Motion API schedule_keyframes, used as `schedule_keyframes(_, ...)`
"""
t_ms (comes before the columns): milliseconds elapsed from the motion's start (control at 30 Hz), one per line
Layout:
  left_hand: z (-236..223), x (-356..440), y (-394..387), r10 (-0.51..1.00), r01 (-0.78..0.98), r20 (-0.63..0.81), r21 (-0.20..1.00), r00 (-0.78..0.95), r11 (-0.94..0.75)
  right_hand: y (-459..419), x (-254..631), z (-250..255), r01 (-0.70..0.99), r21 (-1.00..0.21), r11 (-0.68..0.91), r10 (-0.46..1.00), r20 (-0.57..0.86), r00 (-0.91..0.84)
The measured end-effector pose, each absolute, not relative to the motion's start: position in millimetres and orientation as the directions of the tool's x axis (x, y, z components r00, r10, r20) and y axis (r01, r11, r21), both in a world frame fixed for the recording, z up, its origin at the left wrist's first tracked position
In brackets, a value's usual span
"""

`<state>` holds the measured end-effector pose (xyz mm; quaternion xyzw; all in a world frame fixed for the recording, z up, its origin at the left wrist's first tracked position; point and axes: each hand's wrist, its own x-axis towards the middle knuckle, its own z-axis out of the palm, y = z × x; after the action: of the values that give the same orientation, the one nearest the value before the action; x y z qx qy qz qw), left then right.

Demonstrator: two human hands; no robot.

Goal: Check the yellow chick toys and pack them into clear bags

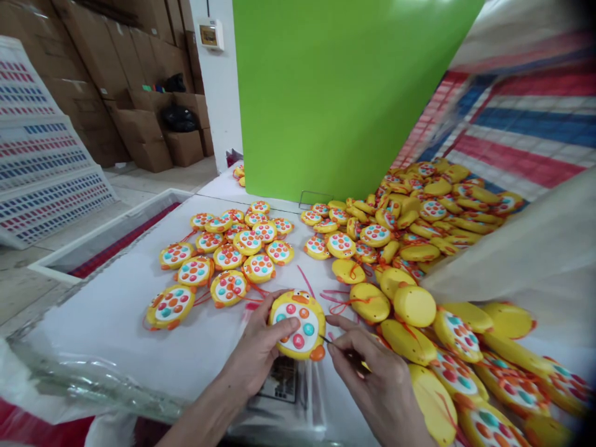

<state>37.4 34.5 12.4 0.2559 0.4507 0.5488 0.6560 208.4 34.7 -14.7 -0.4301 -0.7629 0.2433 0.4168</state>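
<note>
My left hand (255, 344) grips a yellow duck-shaped toy (313, 313), thumb over its white face and fingers behind it. The toy has pink, orange and teal dots, an orange beak at the top and an orange foot at the lower right. In a pinch, my right hand (377, 369) holds a thin dark tool (327, 340), perhaps a fine brush. Its tip meets the toy's right edge, where white borders yellow. Most of the tool's handle is hidden by my fingers. Left of the hands, similar toys (228, 288) lie face up on the white tabletop (112, 338).
A large pile of duck toys (416, 308) with red cords covers the right side, against a striped sheet (526, 124). Behind the table stands a green panel (326, 93). White crates (51, 155) and cardboard boxes (139, 133) are at left. Clear plastic (311, 397) lies under my hands.
</note>
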Motion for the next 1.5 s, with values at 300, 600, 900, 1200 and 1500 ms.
schedule_keyframes(300,14.5,38.2,36.8,0.956,-0.486,-0.293,0.839,-0.026,0.244,34.4,209.9,-12.3,0.447,-0.743,0.498,0.867,0.421,-0.265)
schedule_keyframes(600,12.8,39.4,36.9,0.951,-0.485,-0.31,0.834,-0.016,0.264,35.1,212.3,-14.4,0.426,-0.754,0.5,0.865,0.414,-0.283)
schedule_keyframes(900,9.3,37.7,37.4,0.953,-0.486,-0.302,0.834,-0.011,0.259,36.8,211.5,-13.7,0.411,-0.756,0.51,0.858,0.414,-0.303)
schedule_keyframes(1200,8.3,36.8,38.1,0.959,-0.48,-0.285,0.842,-0.005,0.248,36.7,210.2,-14.4,0.415,-0.759,0.503,0.861,0.397,-0.318)
schedule_keyframes(1500,6.6,36.6,39.8,0.952,-0.498,-0.304,0.828,-0.016,0.256,36.6,209.5,-14.5,0.385,-0.782,0.49,0.865,0.382,-0.325)
